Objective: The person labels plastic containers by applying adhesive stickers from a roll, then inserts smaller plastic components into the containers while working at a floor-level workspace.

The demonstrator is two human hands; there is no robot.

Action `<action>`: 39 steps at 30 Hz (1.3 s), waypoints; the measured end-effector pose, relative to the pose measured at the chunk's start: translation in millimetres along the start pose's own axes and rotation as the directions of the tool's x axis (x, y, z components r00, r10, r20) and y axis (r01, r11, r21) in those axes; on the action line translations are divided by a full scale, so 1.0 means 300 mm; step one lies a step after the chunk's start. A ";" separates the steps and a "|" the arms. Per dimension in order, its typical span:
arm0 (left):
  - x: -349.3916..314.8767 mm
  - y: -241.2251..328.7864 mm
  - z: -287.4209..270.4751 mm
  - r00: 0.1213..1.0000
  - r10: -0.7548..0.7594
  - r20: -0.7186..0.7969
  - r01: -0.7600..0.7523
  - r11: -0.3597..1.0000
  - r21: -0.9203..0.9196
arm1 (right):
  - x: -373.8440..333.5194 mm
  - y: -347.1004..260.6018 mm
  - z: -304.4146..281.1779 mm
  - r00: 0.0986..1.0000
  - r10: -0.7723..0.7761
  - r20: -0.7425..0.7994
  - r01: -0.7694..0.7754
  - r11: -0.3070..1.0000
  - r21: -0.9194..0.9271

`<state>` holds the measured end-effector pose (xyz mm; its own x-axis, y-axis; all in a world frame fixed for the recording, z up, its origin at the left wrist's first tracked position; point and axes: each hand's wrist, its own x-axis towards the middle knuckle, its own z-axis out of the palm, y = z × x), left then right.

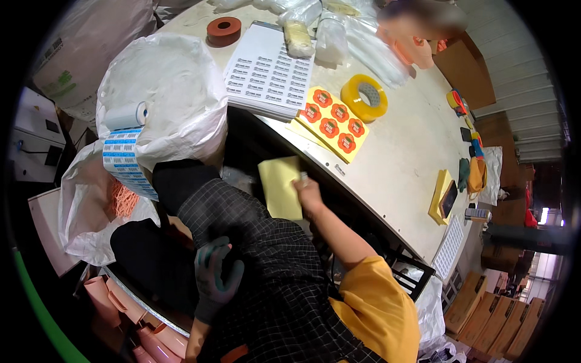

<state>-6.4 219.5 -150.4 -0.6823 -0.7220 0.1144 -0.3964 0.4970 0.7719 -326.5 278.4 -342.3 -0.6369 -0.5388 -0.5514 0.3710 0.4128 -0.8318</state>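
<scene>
My right hand [310,198] is bare and pinches the edge of a pale yellow sheet of paper [281,189] above my lap, just off the table's near edge. The sheet's visible side is blank. Over my apron, my left hand [218,275] wears a grey-green work glove. Its fingers are loosely curled with a gap between them and the thumb, and nothing shows in them. Nearest to the sheet on the table [375,187] lie yellow sheets of red round stickers [333,121], beside a stack of white label sheets [269,75].
A yellow tape roll [364,97] and a brown roll [223,31] lie on the table. White sacks [160,85] stand at left, with a label roll [127,115] on one. Pink pieces [157,342] fill a container at lower left. Another person's hand [414,51] is across the table.
</scene>
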 end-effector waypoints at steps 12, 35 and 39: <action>0.162 0.170 -0.054 0.919 0.299 0.256 -0.190 0.907 -0.377 | -0.228 -0.154 0.042 0.894 -0.307 0.326 0.377 0.909 -0.177; 0.130 0.655 -0.051 0.703 0.700 0.121 -0.406 0.536 -0.740 | -0.175 -0.906 0.332 -0.290 -0.392 0.873 0.719 -0.692 -0.072; 0.119 0.588 -0.101 0.782 0.612 0.122 -0.356 0.597 -0.719 | -0.190 -0.986 0.660 -0.541 -0.110 0.834 0.529 -0.815 0.235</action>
<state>-82.0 266.6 8.8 -0.8506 -0.2017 0.4856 0.4473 0.2078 0.8699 -266.3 41.6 -77.5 0.8670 -0.3668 0.3374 -0.4807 -0.7943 0.3716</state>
